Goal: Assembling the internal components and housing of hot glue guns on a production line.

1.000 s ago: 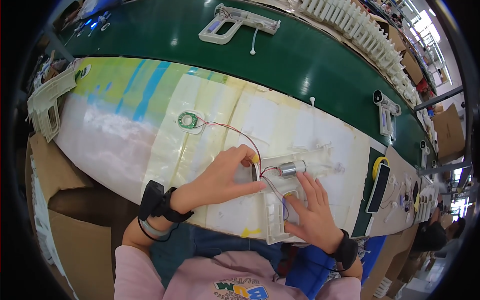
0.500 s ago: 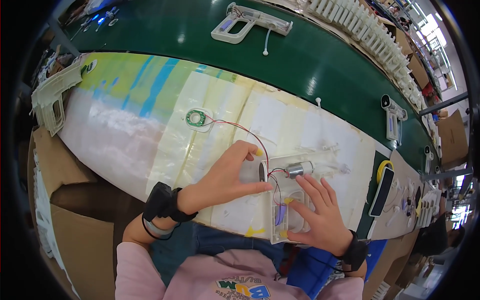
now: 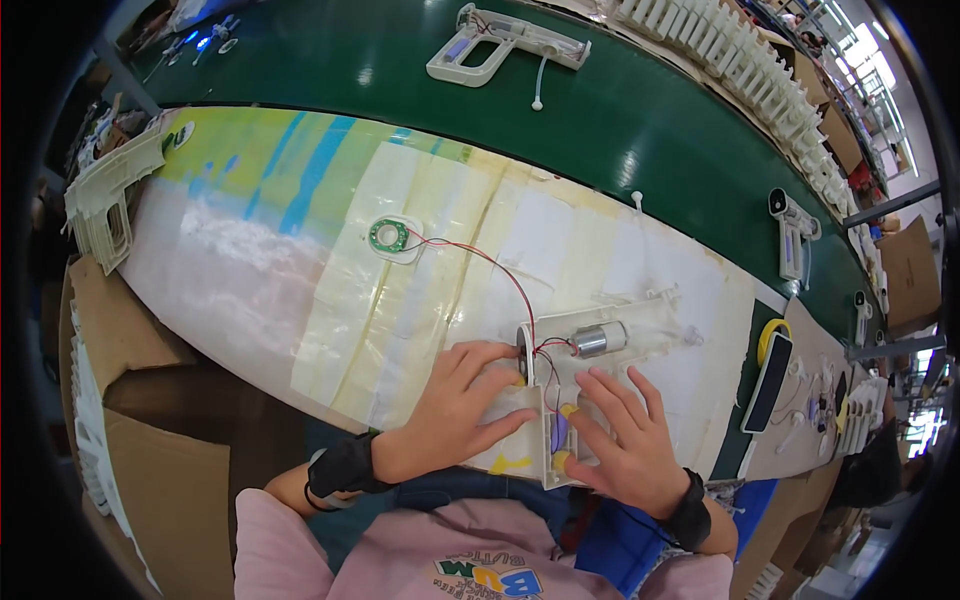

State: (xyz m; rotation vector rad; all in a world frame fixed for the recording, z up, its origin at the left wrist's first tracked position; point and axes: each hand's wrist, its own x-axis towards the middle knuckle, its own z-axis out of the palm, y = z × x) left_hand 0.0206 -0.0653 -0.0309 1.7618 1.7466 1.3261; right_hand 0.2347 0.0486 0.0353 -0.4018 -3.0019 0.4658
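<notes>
A white plastic half-housing [image 3: 648,312], shaped like a pistol grip, lies open side up in front of me. Inside it are a silver motor [image 3: 598,340], red and black wires and a purple cell [image 3: 559,432]. My right hand [image 3: 632,450] grips the handle part, its yellow-capped thumb and index finger beside the cell. At the housing's left end, my left hand [image 3: 462,408] has its fingers apart and bent; their tips are by the dark round end piece, the thumb near the handle edge. Wires run from the housing to a green ring-shaped circuit board [image 3: 388,235] in a white cap.
Across the green belt [image 3: 400,85] lie a similar wired housing [image 3: 505,45] and another unit [image 3: 792,235]. Stacked white shells [image 3: 105,195] stand left; a long row [image 3: 735,75] lines the far side. A phone [image 3: 767,382] and yellow tape roll [image 3: 772,332] lie right.
My left hand has come down and nearer to me, from above the wires to the housing's left end. My right hand has shifted slightly toward me, staying at the handle.
</notes>
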